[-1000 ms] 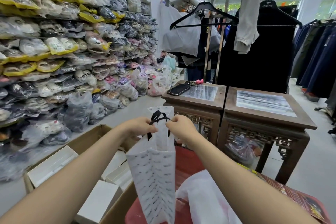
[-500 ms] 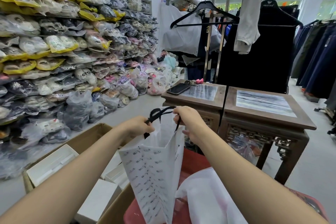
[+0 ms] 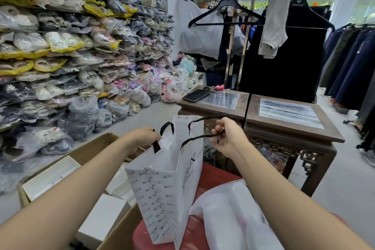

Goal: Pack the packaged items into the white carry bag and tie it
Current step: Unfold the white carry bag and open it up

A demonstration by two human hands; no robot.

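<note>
Holding bag [image 3: 168, 184] mouth open: left grip [image 3: 142, 138] pinches its left rim, right grip [image 3: 227, 136] curls round a black handle [image 3: 197, 138]. White package [image 3: 227, 215] lies right of bag, apparently unpacked; tying remains.

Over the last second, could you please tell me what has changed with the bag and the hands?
The hands drew apart: the left hand went left, the right hand right, pulling its handle with it. The flat bag has opened at the mouth. Both hands kept their grip; the bag stays upright, and the phone has not moved.
</note>
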